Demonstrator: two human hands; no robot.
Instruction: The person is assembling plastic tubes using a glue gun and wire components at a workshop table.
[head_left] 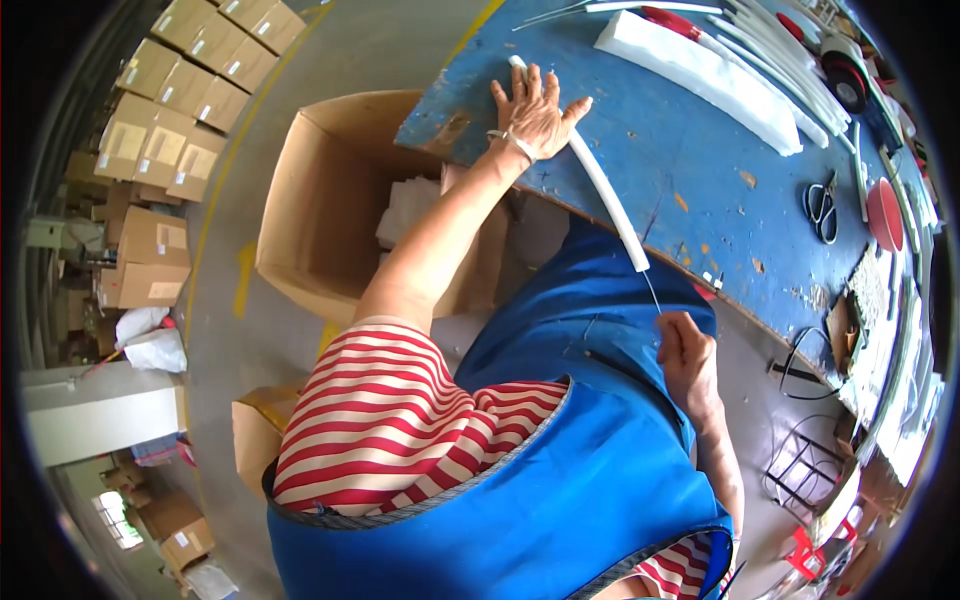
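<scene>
Head view: your left hand [533, 112] presses flat, fingers spread, on the white foam tube [608, 195] on the desk [700, 170]. Your right hand [684, 350] pinches a thin wire [652, 290]. White foam pieces [408, 210] lie in the open cardboard box [320, 200].

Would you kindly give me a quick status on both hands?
Left hand flat on white foam tube, pinning it to blue table. Right hand pinching thin wire at tube's end. Nothing blocking.
</scene>
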